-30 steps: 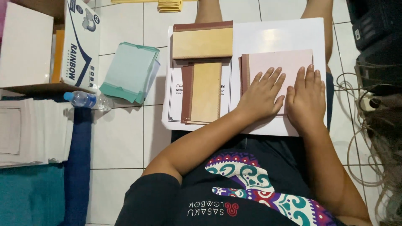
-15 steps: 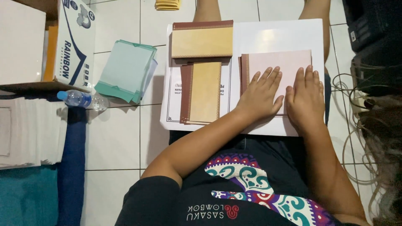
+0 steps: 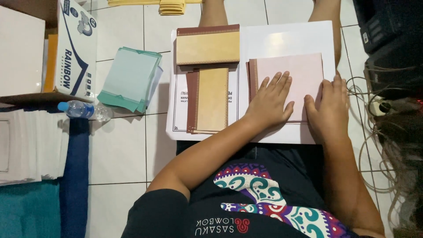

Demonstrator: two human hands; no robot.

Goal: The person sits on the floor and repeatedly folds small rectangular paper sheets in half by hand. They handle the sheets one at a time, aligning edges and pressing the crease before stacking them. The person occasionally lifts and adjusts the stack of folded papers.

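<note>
A person seated on a white tiled floor [image 3: 123,150] presses both hands flat, fingers spread and gripping nothing, onto a pale pink rectangular card folder with a brown spine [image 3: 291,72]. The left hand [image 3: 269,102] lies palm-down on the folder's lower middle; the right hand [image 3: 328,110] rests across its right edge, just beside the left. The folder sits on the right half of a large glossy white board [image 3: 286,42] laid over the person's lap.

On the board's left half lie two matte tan card folders with brown edging: a wide one [image 3: 208,45] at the top and a tall narrow one [image 3: 209,100] below it, over a white printed sheet with a thin black border [image 3: 178,97].

Left of the board, a fanned stack of mint-green paper sheets [image 3: 130,79] rests on the tiles, near a clear plastic water bottle with a blue cap [image 3: 83,110] lying on its side. A white and blue cardboard box [image 3: 77,48] stands behind the bottle. Thick stacks of white paper [image 3: 31,145] sit on a blue cloth [image 3: 72,176]. A tangle of pale cables [image 3: 379,132] runs along the right.
</note>
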